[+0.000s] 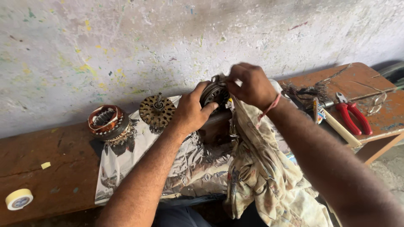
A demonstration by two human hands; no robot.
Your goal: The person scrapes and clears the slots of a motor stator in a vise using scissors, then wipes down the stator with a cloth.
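View from above of a person's two bare arms working at a worn brown wooden bench [50, 176] set against a paint-flecked wall. The left hand [191, 110] is curled around the near side of a round motor stator [214, 93], thumb stretched along its lower edge, holding it on edge above a crinkled silver foil sheet [189, 168]. The right hand [252, 86], with a red thread round the wrist, has its fingers pinched together at the top rim of the stator; what they pinch is too small to tell. A patterned cloth [265, 176] hangs below the right forearm. On the foil further left stand a perforated rotor disc [156, 110] and a copper-wound stator [107, 122]. Red-handled pliers [352, 117] lie at the right end of the bench, and a roll of pale tape [19, 199] at the far left.
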